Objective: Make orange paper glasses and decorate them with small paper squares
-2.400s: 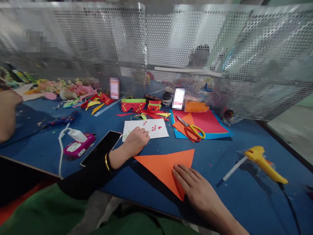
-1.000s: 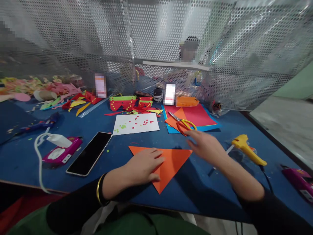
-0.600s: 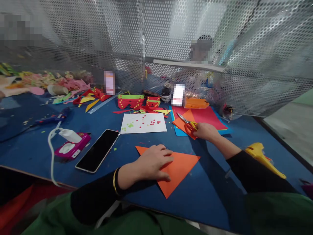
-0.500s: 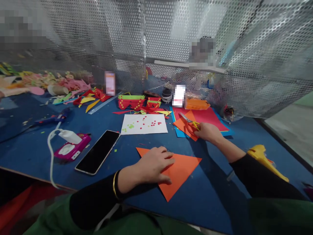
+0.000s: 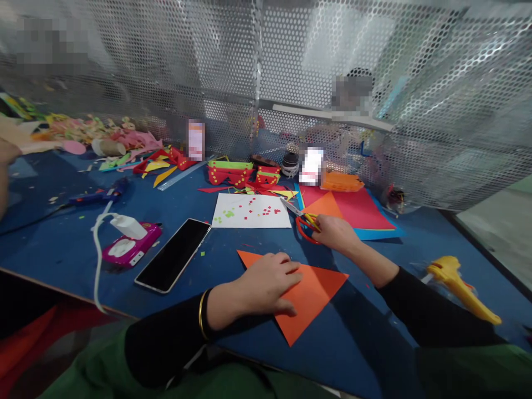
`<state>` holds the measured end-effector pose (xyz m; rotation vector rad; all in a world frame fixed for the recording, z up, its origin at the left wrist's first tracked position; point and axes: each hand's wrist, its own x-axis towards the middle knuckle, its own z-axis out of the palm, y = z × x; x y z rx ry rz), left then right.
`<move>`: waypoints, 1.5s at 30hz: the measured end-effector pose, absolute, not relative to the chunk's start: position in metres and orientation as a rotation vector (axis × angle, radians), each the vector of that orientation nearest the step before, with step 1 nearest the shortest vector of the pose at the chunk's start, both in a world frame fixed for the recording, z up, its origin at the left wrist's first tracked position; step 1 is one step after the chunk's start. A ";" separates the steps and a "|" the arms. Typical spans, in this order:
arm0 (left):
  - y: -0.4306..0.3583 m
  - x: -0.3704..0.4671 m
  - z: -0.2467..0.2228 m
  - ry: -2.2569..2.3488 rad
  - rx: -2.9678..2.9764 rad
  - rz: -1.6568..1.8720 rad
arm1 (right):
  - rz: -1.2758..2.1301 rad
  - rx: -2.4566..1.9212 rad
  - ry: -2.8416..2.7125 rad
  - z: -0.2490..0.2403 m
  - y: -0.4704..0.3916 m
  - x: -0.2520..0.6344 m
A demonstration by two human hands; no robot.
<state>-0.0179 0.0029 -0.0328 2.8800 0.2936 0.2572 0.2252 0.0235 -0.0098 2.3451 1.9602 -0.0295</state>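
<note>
My left hand (image 5: 266, 284) lies with fingers spread on a triangular sheet of orange paper (image 5: 313, 291), flat on the blue table (image 5: 233, 366). The hand covers part of the sheet's left side. My right hand (image 5: 338, 235) is closed on the handles of a pair of scissors (image 5: 308, 220), whose handles are red and yellow. The blades point up and left, near the right edge of a white sheet (image 5: 249, 220) with small green and red paper squares on it. Behind the scissors, another orange paper piece (image 5: 326, 205) rests on red paper (image 5: 369, 213).
A phone (image 5: 174, 255) and a purple power strip (image 5: 135, 244) lie to the left, a blue glue gun (image 5: 100, 194) beyond. At right lies a yellow glue gun (image 5: 463, 282). Red and green paper masks (image 5: 230, 173) stand before the perforated metal screen (image 5: 199, 77). A co-worker's arm (image 5: 4, 172) shows at far left.
My right hand has moved left with the scissors, off the orange piece on the red paper. My left hand stays on the orange triangle. The view has shifted slightly.
</note>
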 end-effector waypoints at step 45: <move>-0.046 -0.063 -0.041 0.682 2.526 0.795 | -0.046 2.514 2.793 -0.048 -0.156 0.142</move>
